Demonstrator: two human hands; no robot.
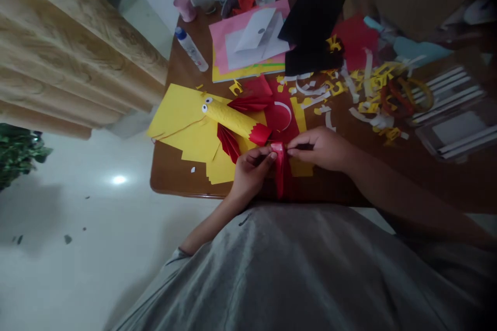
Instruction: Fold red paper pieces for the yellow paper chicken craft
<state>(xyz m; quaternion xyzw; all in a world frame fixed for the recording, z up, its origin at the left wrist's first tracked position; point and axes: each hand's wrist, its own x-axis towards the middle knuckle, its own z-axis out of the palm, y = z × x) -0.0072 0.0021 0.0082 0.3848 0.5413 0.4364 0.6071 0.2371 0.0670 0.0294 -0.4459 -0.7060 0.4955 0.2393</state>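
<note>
Red strip (280, 170) sits between both hands (250, 173), bottle label (196, 55) too blurred to read

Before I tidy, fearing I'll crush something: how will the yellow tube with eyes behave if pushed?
The yellow tube looks like rolled paper, so probably light and easily dented. The red pleated fans beside it might flex and hinder rolling.

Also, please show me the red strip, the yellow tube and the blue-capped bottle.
Red strip (280, 171), head view: its middle.
Yellow tube (235, 118), head view: its side.
Blue-capped bottle (193, 53), head view: white body.
</note>
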